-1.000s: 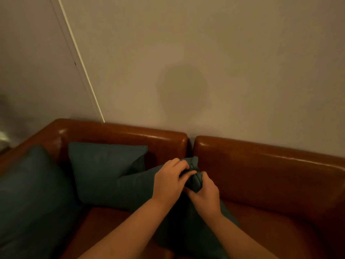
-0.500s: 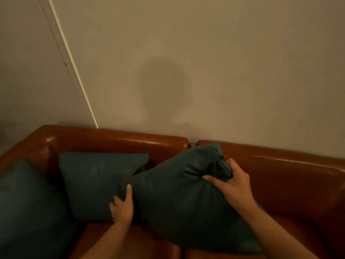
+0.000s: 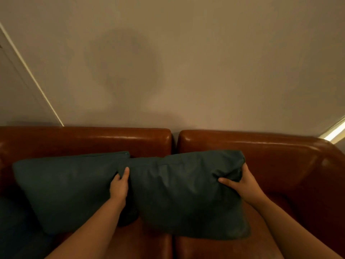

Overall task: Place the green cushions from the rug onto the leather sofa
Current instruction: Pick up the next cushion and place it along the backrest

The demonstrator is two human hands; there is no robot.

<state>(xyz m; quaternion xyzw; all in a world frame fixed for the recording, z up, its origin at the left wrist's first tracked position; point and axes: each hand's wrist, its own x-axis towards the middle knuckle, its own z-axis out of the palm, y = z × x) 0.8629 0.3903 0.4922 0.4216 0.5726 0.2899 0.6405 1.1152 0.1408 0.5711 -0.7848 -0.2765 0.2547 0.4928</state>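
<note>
Head view, dim warm light.

My left hand (image 3: pixel 119 187) pinches the left edge of a green cushion (image 3: pixel 186 193): thumb laid on the front face, the other fingers hidden behind the edge. My right hand (image 3: pixel 242 186) is clamped on the same cushion's upper right corner, with the thumb pressed into the front fabric and the fingers curled round the back.

The cushion stands on the leather sofa (image 3: pixel 261 146), bottom edge on the seat (image 3: pixel 214 247) and top against the backrest. It straddles the gap between the 2 back sections. The fabric is creased near my right thumb.

A second green cushion (image 3: pixel 71 191) stands just beside it on the left, also leaning on the backrest. The 2 touch where my left hand sits, the held one's edge overlapping in front.

A third green cushion (image 3: pixel 13 230) shows only partly at the lower left corner, low on the seat.

Behind the sofa is a plain beige wall (image 3: pixel 224 62) carrying a soft round shadow (image 3: pixel 121 66). A pale trim strip (image 3: pixel 31 75) runs diagonally at the left, and a bright strip (image 3: pixel 334 131) shows at the far right edge.
</note>
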